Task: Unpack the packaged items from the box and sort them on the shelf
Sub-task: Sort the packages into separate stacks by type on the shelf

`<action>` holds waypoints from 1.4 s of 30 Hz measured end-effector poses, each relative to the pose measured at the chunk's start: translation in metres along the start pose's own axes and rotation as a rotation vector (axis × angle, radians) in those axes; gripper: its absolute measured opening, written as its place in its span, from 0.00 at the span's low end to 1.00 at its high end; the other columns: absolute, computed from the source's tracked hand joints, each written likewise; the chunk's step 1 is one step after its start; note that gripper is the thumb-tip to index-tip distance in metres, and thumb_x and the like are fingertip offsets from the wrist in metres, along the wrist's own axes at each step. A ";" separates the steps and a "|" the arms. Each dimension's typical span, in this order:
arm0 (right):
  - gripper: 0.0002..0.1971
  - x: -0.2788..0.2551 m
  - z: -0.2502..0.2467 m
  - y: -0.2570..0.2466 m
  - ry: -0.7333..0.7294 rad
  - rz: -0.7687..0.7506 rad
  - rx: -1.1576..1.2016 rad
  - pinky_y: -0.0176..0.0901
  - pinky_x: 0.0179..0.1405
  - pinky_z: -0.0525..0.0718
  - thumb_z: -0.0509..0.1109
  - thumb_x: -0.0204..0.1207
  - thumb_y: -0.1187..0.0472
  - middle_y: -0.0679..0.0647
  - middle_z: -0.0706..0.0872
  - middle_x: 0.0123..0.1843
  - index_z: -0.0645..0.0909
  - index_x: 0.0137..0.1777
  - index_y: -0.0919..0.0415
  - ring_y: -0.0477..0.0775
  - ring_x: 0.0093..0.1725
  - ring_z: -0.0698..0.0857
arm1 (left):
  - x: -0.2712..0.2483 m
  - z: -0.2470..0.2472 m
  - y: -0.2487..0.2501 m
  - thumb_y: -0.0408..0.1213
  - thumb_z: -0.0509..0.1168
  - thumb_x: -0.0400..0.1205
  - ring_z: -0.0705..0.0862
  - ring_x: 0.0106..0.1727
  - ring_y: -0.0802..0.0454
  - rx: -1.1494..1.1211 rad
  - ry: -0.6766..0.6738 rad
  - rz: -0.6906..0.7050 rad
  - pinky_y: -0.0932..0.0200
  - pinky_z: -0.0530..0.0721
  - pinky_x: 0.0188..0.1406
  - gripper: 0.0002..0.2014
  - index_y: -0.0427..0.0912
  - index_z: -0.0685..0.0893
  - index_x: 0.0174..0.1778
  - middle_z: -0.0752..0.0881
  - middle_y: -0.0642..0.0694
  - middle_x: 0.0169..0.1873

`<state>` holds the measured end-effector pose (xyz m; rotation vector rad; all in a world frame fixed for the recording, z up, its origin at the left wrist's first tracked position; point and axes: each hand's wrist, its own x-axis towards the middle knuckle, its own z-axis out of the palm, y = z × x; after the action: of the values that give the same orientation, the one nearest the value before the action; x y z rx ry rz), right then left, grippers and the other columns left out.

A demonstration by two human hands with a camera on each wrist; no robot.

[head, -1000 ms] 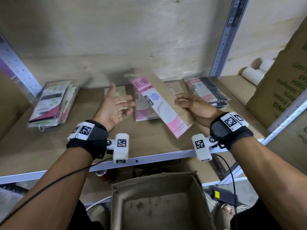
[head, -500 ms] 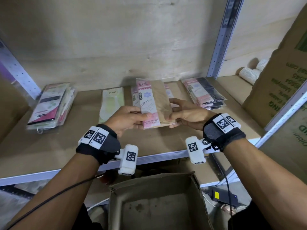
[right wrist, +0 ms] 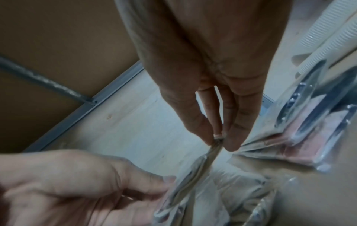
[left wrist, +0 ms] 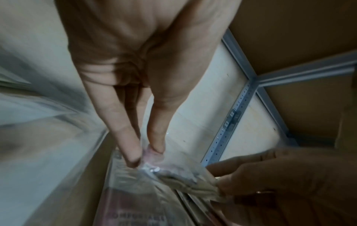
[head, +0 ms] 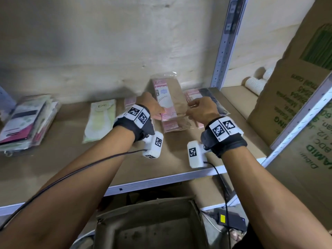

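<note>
A pink-and-brown packaged item in clear plastic is held tilted over a stack of like pink packets at the middle of the shelf. My left hand pinches its left edge between thumb and fingers. My right hand pinches its right edge. The cardboard box stands open below the shelf in front of me, its visible inside bare.
A pale green packet lies left of the pink stack. A mixed pile of packets sits at far left, a pink-and-black pile to the right. A metal upright, paper cups and a large printed carton stand at the right.
The left hand, open and apart a second ago, took hold of the packet's left edge. Both hands then carried it farther back over the pink stack.
</note>
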<state>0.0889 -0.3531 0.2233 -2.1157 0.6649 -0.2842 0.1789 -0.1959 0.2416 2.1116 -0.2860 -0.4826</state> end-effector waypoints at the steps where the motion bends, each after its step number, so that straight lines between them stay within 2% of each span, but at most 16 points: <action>1: 0.14 -0.001 0.000 -0.001 0.005 0.004 -0.059 0.53 0.61 0.88 0.76 0.73 0.67 0.62 0.90 0.57 0.88 0.59 0.63 0.60 0.55 0.90 | 0.003 0.004 0.000 0.32 0.80 0.74 0.90 0.58 0.36 0.105 0.028 -0.003 0.44 0.89 0.61 0.25 0.26 0.82 0.65 0.87 0.31 0.63; 4: 0.14 -0.006 0.000 -0.004 0.009 0.023 -0.179 0.54 0.61 0.88 0.73 0.74 0.70 0.65 0.89 0.58 0.88 0.59 0.67 0.63 0.59 0.89 | 0.005 0.014 0.005 0.43 0.82 0.71 0.90 0.58 0.40 0.404 0.093 0.011 0.50 0.89 0.59 0.29 0.31 0.83 0.62 0.89 0.36 0.61; 7: 0.19 -0.012 0.001 -0.005 -0.023 0.057 -0.262 0.51 0.64 0.86 0.73 0.75 0.68 0.64 0.86 0.65 0.82 0.67 0.68 0.62 0.64 0.86 | 0.000 0.019 0.012 0.46 0.83 0.71 0.88 0.60 0.40 0.592 0.122 0.027 0.54 0.87 0.53 0.32 0.32 0.81 0.64 0.88 0.37 0.61; 10: 0.20 -0.017 0.002 -0.008 -0.059 0.079 -0.281 0.51 0.65 0.86 0.73 0.77 0.68 0.65 0.84 0.67 0.80 0.69 0.69 0.62 0.64 0.86 | -0.001 0.023 0.016 0.44 0.82 0.72 0.88 0.61 0.40 0.666 0.056 0.008 0.49 0.87 0.63 0.31 0.32 0.82 0.67 0.88 0.37 0.62; 15: 0.19 -0.025 0.004 -0.013 -0.071 0.088 -0.316 0.52 0.65 0.86 0.70 0.79 0.68 0.66 0.83 0.67 0.79 0.69 0.69 0.63 0.64 0.85 | -0.005 0.026 0.016 0.43 0.83 0.71 0.89 0.61 0.41 0.695 0.050 -0.031 0.48 0.87 0.63 0.34 0.31 0.81 0.68 0.89 0.37 0.61; 24: 0.17 -0.030 0.005 -0.017 -0.058 0.080 -0.356 0.51 0.67 0.84 0.68 0.80 0.70 0.65 0.83 0.68 0.81 0.69 0.68 0.62 0.66 0.84 | -0.002 0.029 0.017 0.41 0.81 0.74 0.90 0.60 0.40 0.659 0.042 -0.066 0.48 0.87 0.64 0.32 0.29 0.79 0.68 0.89 0.35 0.60; 29: 0.18 -0.031 0.004 -0.018 -0.071 0.074 -0.380 0.51 0.67 0.84 0.69 0.79 0.70 0.64 0.83 0.68 0.80 0.69 0.68 0.63 0.66 0.83 | -0.001 0.027 0.015 0.48 0.83 0.70 0.90 0.59 0.42 0.746 0.082 -0.065 0.50 0.88 0.62 0.34 0.31 0.81 0.67 0.90 0.38 0.59; 33: 0.20 -0.032 0.001 -0.018 -0.088 0.067 -0.393 0.51 0.67 0.84 0.70 0.79 0.68 0.63 0.82 0.69 0.79 0.71 0.67 0.62 0.67 0.82 | -0.002 0.020 0.017 0.49 0.82 0.71 0.90 0.57 0.41 0.744 0.134 -0.017 0.54 0.89 0.52 0.32 0.32 0.83 0.64 0.90 0.38 0.58; 36: 0.21 -0.036 0.000 -0.019 -0.100 0.045 -0.415 0.50 0.67 0.83 0.70 0.78 0.67 0.62 0.81 0.70 0.78 0.72 0.65 0.62 0.68 0.81 | -0.006 0.008 0.017 0.48 0.81 0.72 0.91 0.55 0.40 0.668 0.172 0.000 0.52 0.89 0.50 0.28 0.31 0.85 0.59 0.90 0.37 0.55; 39: 0.19 -0.042 -0.002 -0.023 -0.089 0.001 -0.447 0.48 0.64 0.81 0.70 0.78 0.66 0.60 0.82 0.68 0.82 0.69 0.61 0.62 0.66 0.82 | -0.015 -0.013 0.008 0.49 0.80 0.74 0.92 0.53 0.39 0.500 0.170 -0.010 0.45 0.90 0.56 0.26 0.31 0.86 0.57 0.91 0.37 0.51; 42: 0.12 -0.047 -0.001 -0.027 -0.085 -0.141 -0.385 0.49 0.63 0.85 0.70 0.78 0.62 0.57 0.89 0.60 0.88 0.60 0.57 0.58 0.60 0.87 | -0.030 -0.041 -0.012 0.45 0.79 0.75 0.93 0.47 0.41 0.256 0.205 0.008 0.44 0.91 0.55 0.21 0.31 0.88 0.55 0.93 0.37 0.43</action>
<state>0.0588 -0.3148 0.2475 -2.5334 0.5544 -0.1494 0.1701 -0.1470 0.2588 2.3864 -0.2486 -0.2304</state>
